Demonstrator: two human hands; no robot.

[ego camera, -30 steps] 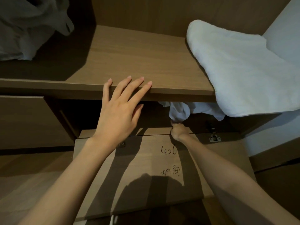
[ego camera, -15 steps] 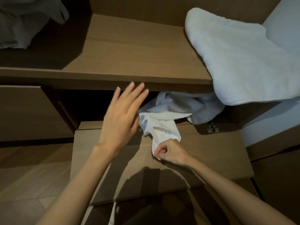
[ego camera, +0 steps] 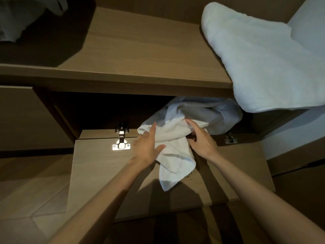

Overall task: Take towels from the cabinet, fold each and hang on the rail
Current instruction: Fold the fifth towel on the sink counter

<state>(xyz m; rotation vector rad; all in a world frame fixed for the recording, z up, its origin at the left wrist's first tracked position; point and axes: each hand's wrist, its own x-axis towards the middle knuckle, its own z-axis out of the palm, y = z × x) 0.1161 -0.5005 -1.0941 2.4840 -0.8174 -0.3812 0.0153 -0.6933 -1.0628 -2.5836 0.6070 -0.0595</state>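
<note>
1. The left hand point(ego camera: 146, 148) is lying flat on the white towel point(ego camera: 173, 155), fingers point(ego camera: 152, 128) released and stretched forward, thumb spread out onto the cloth.
2. The right hand point(ego camera: 202, 143) is grasping the same towel's bunched upper part, with the forefinger on top and the other fingers tucked beneath.
3. The towel is trailing from between both hands down over the dropped cabinet door point(ego camera: 98, 173), its loose end hanging nearer than the fingers.
4. A metal hinge point(ego camera: 121, 143) is shining just left of the left fingers; a second hinge point(ego camera: 230, 139) is sitting right of the right fingers.
5. Just beyond the fingers, a grey-blue cloth point(ego camera: 211, 117) is bulging out of the cabinet opening, touching the towel.
6. Above and beyond the fingers, a shelf point(ego camera: 140, 50) is carrying a folded white towel point(ego camera: 263, 64) that is drooping over its right edge.
7. Far to the left of the fingers, a grey cloth point(ego camera: 21, 18) is lying in shadow.
</note>
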